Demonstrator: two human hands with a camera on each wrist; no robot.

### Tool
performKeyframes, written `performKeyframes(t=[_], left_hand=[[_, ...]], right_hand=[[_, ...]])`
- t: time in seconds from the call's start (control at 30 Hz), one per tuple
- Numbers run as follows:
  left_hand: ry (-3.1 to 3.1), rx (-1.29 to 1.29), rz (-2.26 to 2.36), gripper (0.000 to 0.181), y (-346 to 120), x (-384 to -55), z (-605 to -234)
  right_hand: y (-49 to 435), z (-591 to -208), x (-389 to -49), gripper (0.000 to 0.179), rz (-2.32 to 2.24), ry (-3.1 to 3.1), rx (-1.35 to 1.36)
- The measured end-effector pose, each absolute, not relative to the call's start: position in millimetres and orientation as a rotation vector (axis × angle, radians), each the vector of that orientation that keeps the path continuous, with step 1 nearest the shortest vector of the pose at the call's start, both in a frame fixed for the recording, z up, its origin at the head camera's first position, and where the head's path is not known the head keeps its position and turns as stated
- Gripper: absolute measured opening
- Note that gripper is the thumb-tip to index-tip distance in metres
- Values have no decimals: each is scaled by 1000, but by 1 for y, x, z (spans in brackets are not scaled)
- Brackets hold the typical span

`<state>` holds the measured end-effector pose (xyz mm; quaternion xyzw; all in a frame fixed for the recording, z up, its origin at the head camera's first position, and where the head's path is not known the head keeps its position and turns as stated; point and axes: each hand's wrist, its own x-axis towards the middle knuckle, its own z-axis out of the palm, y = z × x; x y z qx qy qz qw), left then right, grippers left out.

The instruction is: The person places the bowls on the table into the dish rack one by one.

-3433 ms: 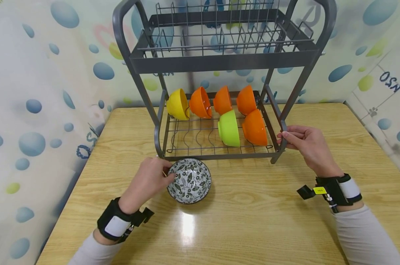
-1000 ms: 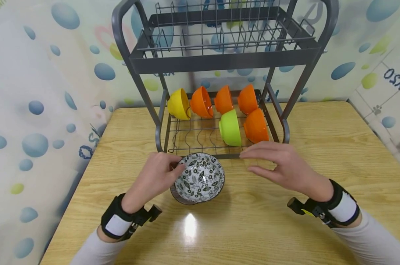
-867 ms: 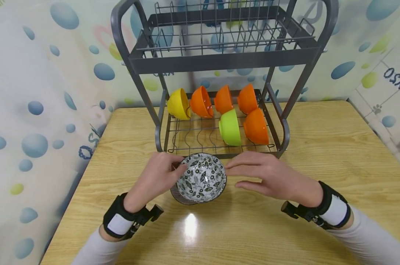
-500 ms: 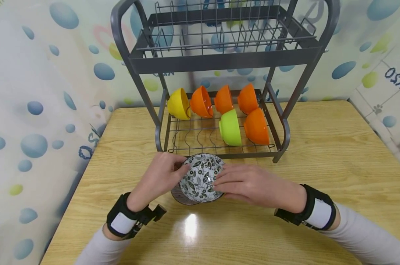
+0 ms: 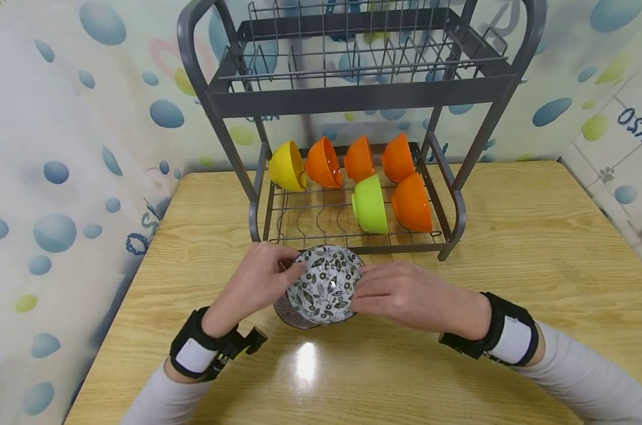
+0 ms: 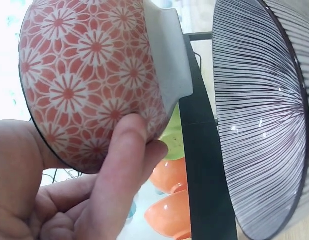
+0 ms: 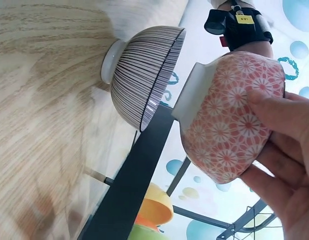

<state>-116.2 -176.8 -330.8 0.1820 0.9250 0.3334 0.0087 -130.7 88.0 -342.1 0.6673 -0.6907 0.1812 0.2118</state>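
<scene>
My left hand [image 5: 259, 286] and my right hand [image 5: 406, 295] grip opposite sides of a bowl [image 5: 326, 283] in front of the rack. In the head view its inside shows black leaves on white; both wrist views show red flowers outside and a white foot, such as the bowl [image 7: 229, 120] in the right wrist view. Below it a finely striped bowl [image 7: 144, 70] stands upright on the table, with a gap between the two. From above, only the front left part of the striped bowl [image 5: 294, 316] shows; the rest is hidden.
A dark two-tier dish rack [image 5: 363, 97] stands behind the hands. On its lower tier sit tilted bowls: one yellow bowl [image 5: 286, 167], one green bowl [image 5: 370, 205] and several orange ones, including a front orange bowl [image 5: 411, 203]. A patterned wall rises behind the wooden table [image 5: 517, 236].
My left hand has raised the leaf-patterned bowl and moved it slightly right, uncovering part of the striped bowl. My right hand has left the rack's right leg and taken the bowl's right side.
</scene>
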Motion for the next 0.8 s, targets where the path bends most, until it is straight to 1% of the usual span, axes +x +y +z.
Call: performKeyframes(t=[0.07, 0.17, 0.27, 0.37, 0.53, 0.7, 0.8], left_hand=[[2870, 559, 1055, 31, -179, -116, -330], [2846, 562, 1061, 20, -182, -116, -327], [2792, 546, 1083, 16, -184, -117, -323], [2746, 514, 1126, 22, -189, -118, -319], [2782, 379, 1274, 31, -204, -122, -308], [3028, 280, 1422, 35, -220, -132, -300], [3211, 234, 1504, 34, -227, -143, -297]], right_hand=[[88, -341, -131, 19, 495, -1876, 1860], [88, -338, -130, 21, 486, -1851, 1866], [88, -336, -130, 21, 479, -1842, 1868], [87, -334, -130, 21, 484, -1825, 1860], [87, -331, -132, 20, 507, -1801, 1847], [85, -330, -134, 15, 561, -1829, 1835], [84, -328, -136, 15, 619, -1875, 1824]])
